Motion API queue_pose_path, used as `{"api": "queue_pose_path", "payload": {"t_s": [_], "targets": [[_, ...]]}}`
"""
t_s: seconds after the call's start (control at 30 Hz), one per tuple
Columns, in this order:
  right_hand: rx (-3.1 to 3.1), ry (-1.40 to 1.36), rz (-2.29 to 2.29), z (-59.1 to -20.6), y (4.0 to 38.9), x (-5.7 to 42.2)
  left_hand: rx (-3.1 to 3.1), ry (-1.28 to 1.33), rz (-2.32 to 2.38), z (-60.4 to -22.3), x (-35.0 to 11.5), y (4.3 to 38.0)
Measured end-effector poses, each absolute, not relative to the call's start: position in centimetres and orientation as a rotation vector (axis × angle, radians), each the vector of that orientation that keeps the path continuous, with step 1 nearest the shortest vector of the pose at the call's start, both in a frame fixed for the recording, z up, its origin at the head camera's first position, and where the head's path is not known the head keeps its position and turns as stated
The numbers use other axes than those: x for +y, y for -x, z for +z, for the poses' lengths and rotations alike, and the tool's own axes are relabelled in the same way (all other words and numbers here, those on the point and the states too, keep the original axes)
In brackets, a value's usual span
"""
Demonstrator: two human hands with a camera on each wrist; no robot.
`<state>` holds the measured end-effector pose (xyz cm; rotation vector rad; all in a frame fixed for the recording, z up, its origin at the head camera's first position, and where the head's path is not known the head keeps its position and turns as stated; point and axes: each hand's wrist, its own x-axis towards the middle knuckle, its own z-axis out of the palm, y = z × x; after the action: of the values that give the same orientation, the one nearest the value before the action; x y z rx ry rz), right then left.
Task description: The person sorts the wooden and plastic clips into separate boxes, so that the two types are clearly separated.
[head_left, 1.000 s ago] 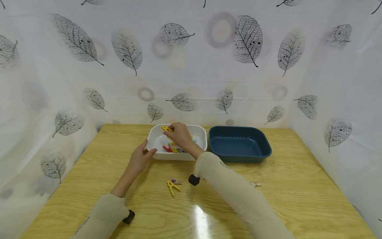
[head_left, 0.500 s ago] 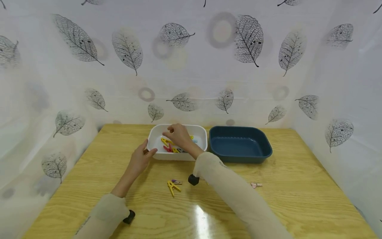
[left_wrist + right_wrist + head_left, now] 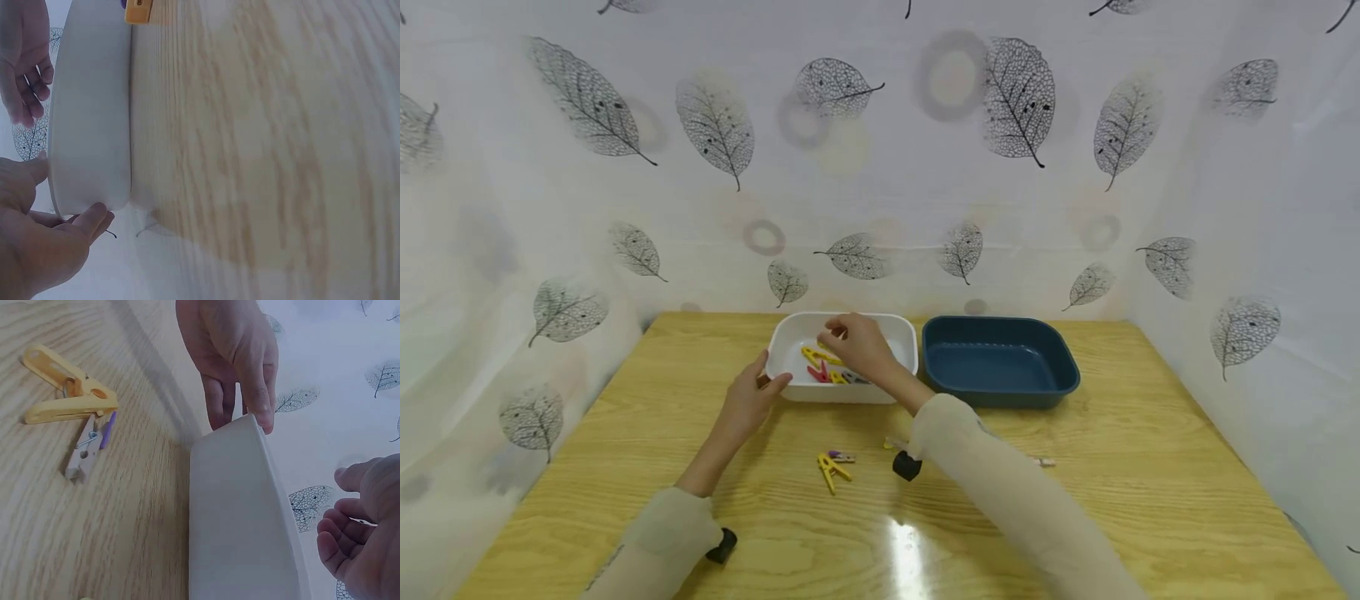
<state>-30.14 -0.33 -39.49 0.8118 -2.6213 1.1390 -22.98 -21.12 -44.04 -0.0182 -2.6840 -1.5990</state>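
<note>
A white plastic tub (image 3: 820, 393) stands at the back of the table with several clothespins inside. Among them are a yellow clothespin (image 3: 809, 357) and a red clothespin (image 3: 817, 373). My left hand (image 3: 749, 403) grips the tub's near left corner, thumb at the rim and fingers at the outer wall, as the left wrist view also shows. Above the tub hovers my right hand (image 3: 867, 350), partly hiding what lies beneath it. Its fingers are loosely bent, and the right wrist view of the right hand (image 3: 369, 519) shows nothing between them.
Right of the white tub stands a dark blue tub (image 3: 1000, 399). On the wooden table lie a yellow clothespin (image 3: 831, 472), a wooden clothespin (image 3: 844, 457) with a purple piece, and a small clip (image 3: 892, 442) beside the right wrist's black camera (image 3: 907, 465). The right sleeve partly covers another wooden clothespin (image 3: 1043, 462).
The right hand lowered a yellow clothespin into the white tub and let it go, then drew slightly right. The left hand has stayed on the tub's corner.
</note>
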Motion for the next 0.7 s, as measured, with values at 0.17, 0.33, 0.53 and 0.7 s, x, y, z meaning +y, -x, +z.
{"api": "queue_pose_path", "payload": {"t_s": [0.17,0.33,0.53,0.7], "targets": [[-2.610,-0.809,1.170,-39.2,29.0,0.7,-2.696,0.015,-1.585,-44.0,-21.1,23.0],[-2.590,-0.822,1.202,-38.9,27.6,1.7,-2.700,0.004,-1.581,-43.9,-21.0,23.0],[-2.579,-0.849,1.247,-38.5,26.1,2.6,-2.703,-0.005,-1.565,-44.0,-21.1,23.0],[-2.598,-0.843,1.266,-38.5,24.9,3.2,-2.705,-0.004,-1.573,-44.0,-21.1,23.0]]}}
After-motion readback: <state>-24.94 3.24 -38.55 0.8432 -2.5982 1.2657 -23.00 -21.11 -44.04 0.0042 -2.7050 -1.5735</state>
